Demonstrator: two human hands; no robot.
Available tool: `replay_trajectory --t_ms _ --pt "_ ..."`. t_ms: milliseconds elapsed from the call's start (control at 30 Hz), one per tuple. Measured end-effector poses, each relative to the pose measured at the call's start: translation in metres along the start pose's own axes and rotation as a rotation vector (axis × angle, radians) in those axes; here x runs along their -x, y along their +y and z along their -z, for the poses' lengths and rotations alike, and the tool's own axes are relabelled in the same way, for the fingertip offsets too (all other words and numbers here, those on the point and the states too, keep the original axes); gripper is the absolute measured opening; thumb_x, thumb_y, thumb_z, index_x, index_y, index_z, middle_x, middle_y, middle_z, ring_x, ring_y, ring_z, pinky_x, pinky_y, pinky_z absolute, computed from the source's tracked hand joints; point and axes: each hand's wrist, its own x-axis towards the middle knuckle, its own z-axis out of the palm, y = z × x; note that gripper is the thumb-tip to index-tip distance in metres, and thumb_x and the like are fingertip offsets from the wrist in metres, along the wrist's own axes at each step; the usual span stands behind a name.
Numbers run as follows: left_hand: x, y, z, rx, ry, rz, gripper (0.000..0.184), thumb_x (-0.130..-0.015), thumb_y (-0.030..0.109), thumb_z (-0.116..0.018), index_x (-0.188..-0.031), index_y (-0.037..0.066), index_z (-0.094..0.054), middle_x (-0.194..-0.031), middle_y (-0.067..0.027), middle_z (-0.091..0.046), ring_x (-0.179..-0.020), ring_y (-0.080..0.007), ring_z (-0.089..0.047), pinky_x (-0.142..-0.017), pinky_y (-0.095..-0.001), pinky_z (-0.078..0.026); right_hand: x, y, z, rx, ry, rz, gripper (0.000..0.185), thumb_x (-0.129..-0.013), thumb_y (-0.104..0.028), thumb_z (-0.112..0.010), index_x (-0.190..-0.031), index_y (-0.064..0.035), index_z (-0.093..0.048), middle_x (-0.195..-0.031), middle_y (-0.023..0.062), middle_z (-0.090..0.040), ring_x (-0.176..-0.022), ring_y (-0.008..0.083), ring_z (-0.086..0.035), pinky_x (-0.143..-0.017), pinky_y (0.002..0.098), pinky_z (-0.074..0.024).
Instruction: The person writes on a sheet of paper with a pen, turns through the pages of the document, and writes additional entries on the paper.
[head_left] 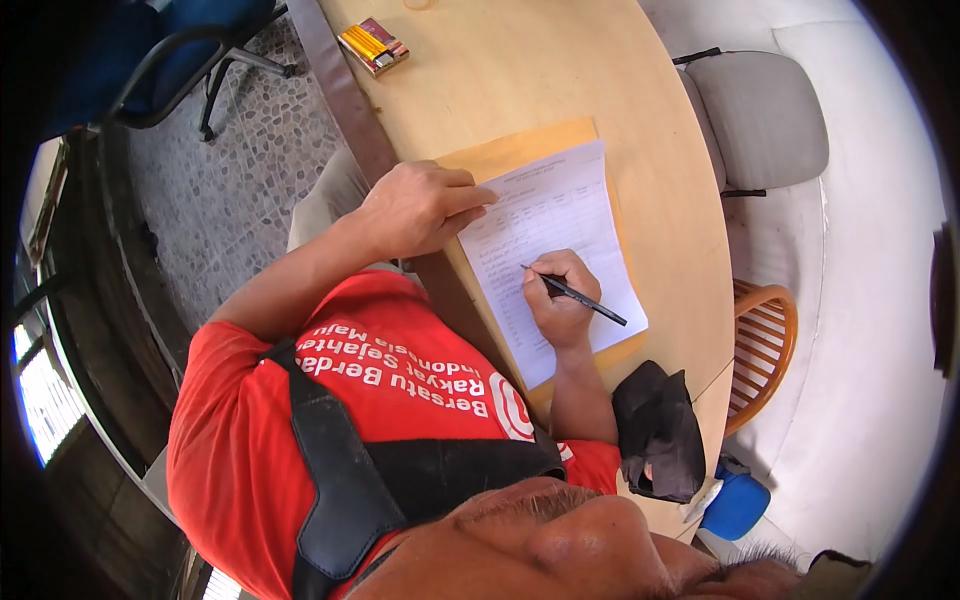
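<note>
Two bare hands mid-frame, so starting close in. Right hand has a black pen gripped, tip down on a printed sheet with rows of writing, dead centre. Left hand sits at the sheet's upper-left edge, fingers curled; can't tell if it's pinching the paper or just resting there. Sheet's lying on top of a yellow-brown envelope that pokes out past it, and whether anything's inside that I honestly can't tell. Black bag slumped on the table right of the forearm, contents hidden too. Up at upper left there's a small box with a yellow lighter lying on top. Farther out, grey chair upper right, slatted wooden chair at right.
</note>
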Motion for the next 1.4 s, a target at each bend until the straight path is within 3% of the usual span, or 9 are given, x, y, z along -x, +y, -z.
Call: replay_trajectory --t_ms 367,667,1200,1400 --pt "0.002 -0.003 -0.003 -0.022 -0.007 0.001 0.017 -0.092 0.017 -0.071 -0.106 0.009 -0.076 -0.081 -0.0106 -0.066 -0.074 -0.0345 -0.067 -0.065 -0.0475 -0.053 0.001 -0.003 -0.004 0.027 0.029 -0.041 0.009 -0.088 0.002 -0.073 -0.094 0.0006 -0.067 -0.088 0.0050 -0.069 -0.066 0.0050 -0.059 -0.057 0.0220 -0.0478" --pt "0.002 -0.002 -0.004 -0.033 -0.015 0.007 0.018 -0.093 0.019 -0.069 -0.107 0.010 -0.076 -0.082 -0.0102 -0.069 -0.077 -0.0351 -0.069 -0.068 -0.0483 -0.054 0.003 -0.002 -0.011 -0.012 0.105 -0.039 0.014 -0.097 -0.009 -0.076 -0.104 0.0015 -0.070 -0.087 0.0044 -0.069 -0.064 0.0068 -0.060 -0.058 0.0221 -0.0487" --pt "0.000 -0.002 -0.003 -0.020 -0.032 0.022 0.018 -0.092 0.018 -0.072 -0.107 0.011 -0.076 -0.083 -0.0100 -0.069 -0.074 -0.0346 -0.069 -0.065 -0.0464 -0.055 0.004 -0.002 -0.012 0.004 0.146 -0.063 0.016 -0.099 -0.001 -0.068 -0.114 0.0040 -0.069 -0.092 0.0096 -0.069 -0.065 0.0103 -0.065 -0.058 0.0243 -0.0533" --pt "0.000 -0.002 -0.004 -0.005 -0.015 0.011 0.019 -0.092 0.019 -0.073 -0.108 0.011 -0.076 -0.083 -0.0098 -0.068 -0.075 -0.0339 -0.069 -0.066 -0.0456 -0.056 0.004 -0.004 -0.010 0.090 0.124 0.018 0.019 -0.099 -0.001 -0.067 -0.117 0.0036 -0.069 -0.093 0.0104 -0.069 -0.064 0.0112 -0.065 -0.058 0.0239 -0.0528"
